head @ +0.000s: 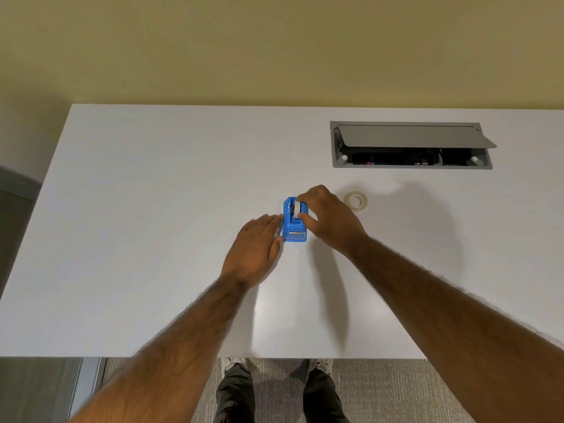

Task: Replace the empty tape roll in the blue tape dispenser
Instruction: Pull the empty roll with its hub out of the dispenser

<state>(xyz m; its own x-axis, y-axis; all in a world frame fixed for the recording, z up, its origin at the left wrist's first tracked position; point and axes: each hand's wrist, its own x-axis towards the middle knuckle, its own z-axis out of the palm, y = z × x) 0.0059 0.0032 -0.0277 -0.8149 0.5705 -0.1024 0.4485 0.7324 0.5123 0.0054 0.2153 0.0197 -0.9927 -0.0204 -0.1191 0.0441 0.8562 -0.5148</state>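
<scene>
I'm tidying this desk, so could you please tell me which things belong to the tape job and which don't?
In use: blue tape dispenser, fitted roll pinched by right hand, left hand touching it, loose tape roll.
Lying about: open cable hatch.

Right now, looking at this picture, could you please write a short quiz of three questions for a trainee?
1. True or false: the left hand touches the side of the blue tape dispenser.
2. Where is the loose tape roll? A) flat on the white table, to the right of the dispenser; B) on top of the dispenser; C) in the left hand.
3. Fill in: the ____ hand pinches the seated roll in the dispenser.
Key: 1 true; 2 A; 3 right, the right hand.
</scene>
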